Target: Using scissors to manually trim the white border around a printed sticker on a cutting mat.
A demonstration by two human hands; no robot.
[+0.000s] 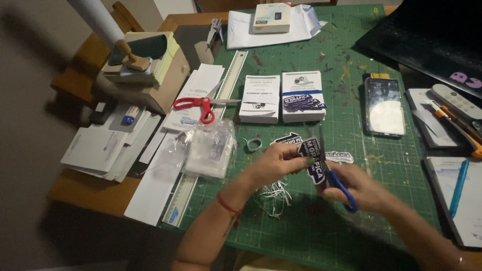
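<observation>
Here, just below the middle of the frame, the left hand (275,163) pinches a dark blue sticker (312,161) by its left edge, fingers closed on it, above the green cutting mat (301,231). The right hand (362,189) is clamped around the blue handles of a pair of scissors (335,181), whose blades reach up along the sticker's right side. Thin white paper trimmings (275,194) lie on the mat right below the hands. A second cut sticker (339,157) rests just right of the held one. Higher up, near the centre, stand two stacks of cards (281,96), with red-handled scissors (201,106) to their left beside a long metal ruler (232,75). A phone (384,106) lies right of the stacks, and a clear plastic bag (208,146) sits left of the hands.
</observation>
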